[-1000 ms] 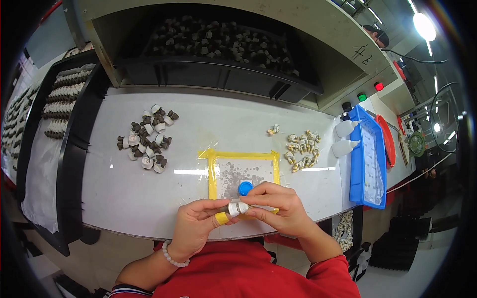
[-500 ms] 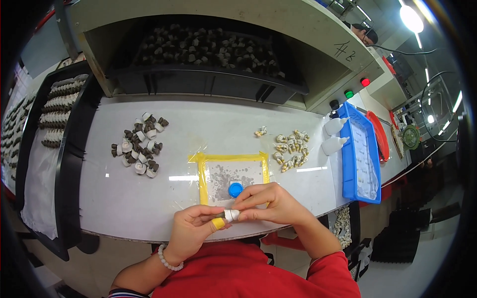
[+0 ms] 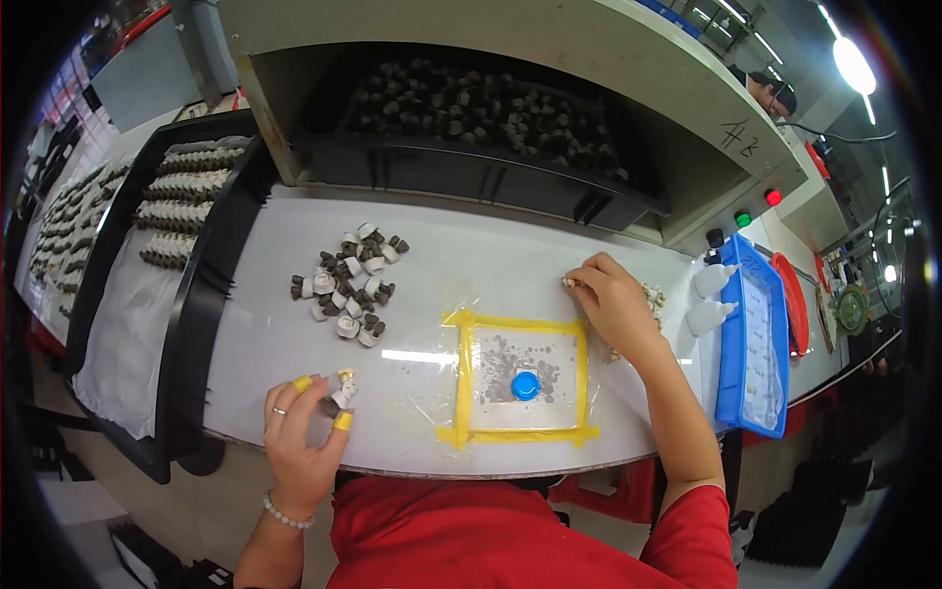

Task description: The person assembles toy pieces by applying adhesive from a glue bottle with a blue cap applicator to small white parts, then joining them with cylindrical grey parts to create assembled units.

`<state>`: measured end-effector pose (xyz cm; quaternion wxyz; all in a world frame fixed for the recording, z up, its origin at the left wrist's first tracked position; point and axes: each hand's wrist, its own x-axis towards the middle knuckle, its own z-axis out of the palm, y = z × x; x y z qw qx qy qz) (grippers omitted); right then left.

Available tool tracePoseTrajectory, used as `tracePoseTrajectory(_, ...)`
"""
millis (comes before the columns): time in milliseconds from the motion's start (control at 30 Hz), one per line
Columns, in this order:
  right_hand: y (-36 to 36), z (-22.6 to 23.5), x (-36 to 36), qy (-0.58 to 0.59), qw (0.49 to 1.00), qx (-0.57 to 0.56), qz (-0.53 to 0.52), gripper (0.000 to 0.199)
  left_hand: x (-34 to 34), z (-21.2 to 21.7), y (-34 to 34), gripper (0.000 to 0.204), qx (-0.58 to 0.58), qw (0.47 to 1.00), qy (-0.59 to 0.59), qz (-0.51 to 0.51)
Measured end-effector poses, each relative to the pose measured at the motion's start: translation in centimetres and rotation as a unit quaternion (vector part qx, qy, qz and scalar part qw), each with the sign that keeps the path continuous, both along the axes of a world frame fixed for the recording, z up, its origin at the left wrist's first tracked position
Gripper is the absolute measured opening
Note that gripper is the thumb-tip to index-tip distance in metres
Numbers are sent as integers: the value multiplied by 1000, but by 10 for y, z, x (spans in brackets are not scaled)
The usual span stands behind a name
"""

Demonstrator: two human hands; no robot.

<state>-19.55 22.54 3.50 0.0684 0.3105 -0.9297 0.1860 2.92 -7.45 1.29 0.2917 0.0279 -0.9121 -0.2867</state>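
At the left front of the table my left hand (image 3: 297, 437), with yellow finger covers, has its thumb and fingertips around a small white-and-brown figurine (image 3: 343, 390) with a gold-touched top. The figurine is close to the tabletop; its contact there is partly hidden. Farther off to the right, my right hand (image 3: 616, 302) pinches a small white-and-gold piece (image 3: 569, 282). Other white-and-gold pieces (image 3: 655, 296) are partly covered by that hand. Between my hands a small round blue container (image 3: 526, 386) stands on a spotted sheet (image 3: 491, 412) edged with yellow tape.
A pile of white-and-brown pieces (image 3: 348, 285) lies left of centre. Black trays (image 3: 191, 324) with rows of pieces flank the left edge. A full black bin (image 3: 432, 172) sits under the shelf. At the right are white squeeze bottles (image 3: 708, 316) and a blue tray (image 3: 731, 378).
My hands have parted. The left has carried the white-and-brown figurine leftward to the table; the right has reached out to the lone white-and-gold piece. The whole view has shifted.
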Motion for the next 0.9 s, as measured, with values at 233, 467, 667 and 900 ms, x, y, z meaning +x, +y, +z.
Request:
tracePoseTrajectory(233, 4, 9, 46, -324, 919, -222, -24, 9, -55, 25, 8, 35, -87, 989, -41, -112)
tracePoseTrajectory(467, 22, 5, 85, -284, 941, -166, -75, 16, -84, 11, 6, 38, -174, 956, -209, -113)
tracePoseTrajectory(667, 32, 6, 92, -186, 967, -170, -34, 18, -71, 35, 24, 37, 102, 958, -214, -160)
tracePoseTrajectory(900, 38, -4, 78, -58, 985, -84, 140, 28, -48, 9, 45, 36, 651, 682, -212, -256)
